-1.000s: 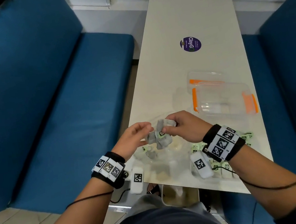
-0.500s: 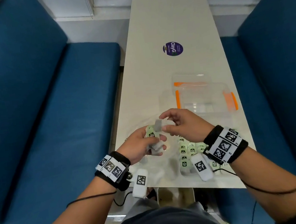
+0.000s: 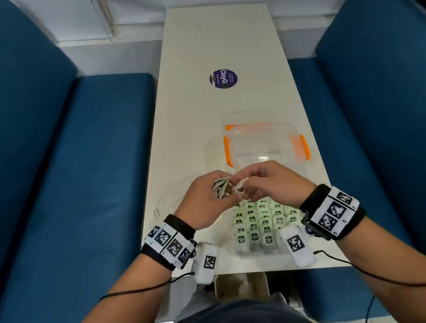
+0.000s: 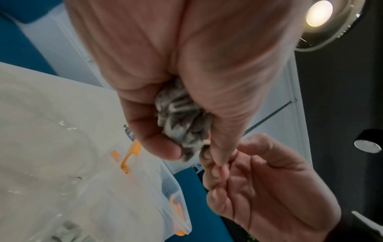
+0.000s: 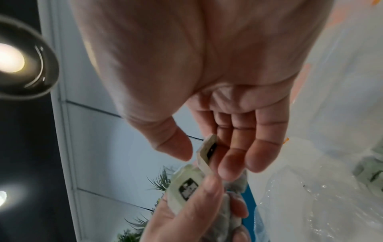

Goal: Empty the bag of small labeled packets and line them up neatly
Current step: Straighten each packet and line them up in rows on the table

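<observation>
My left hand [image 3: 216, 185] grips a bunch of small grey-green labeled packets [image 3: 221, 189] just above the table; the bunch [image 4: 182, 124] fills its curled fingers in the left wrist view. My right hand [image 3: 243, 183] meets it from the right. Its thumb and fingers pinch a single packet [image 5: 206, 151] at the edge of the bunch. The left thumb presses on another labeled packet [image 5: 186, 188]. Several rows of packets [image 3: 263, 225] lie lined up on the white table [image 3: 217, 38] under my right wrist. The clear bag [image 3: 166, 208] lies flat under my hands.
A clear lidded container with orange latches [image 3: 263, 141] stands just beyond my hands. A purple round sticker [image 3: 223, 78] is further up the table. Blue bench seats [image 3: 86, 178] flank the narrow table on both sides.
The hands held the bunch together, then the right hand drew one packet slightly up and away. Now the hands are back together. The view has swung to centre on the table.
</observation>
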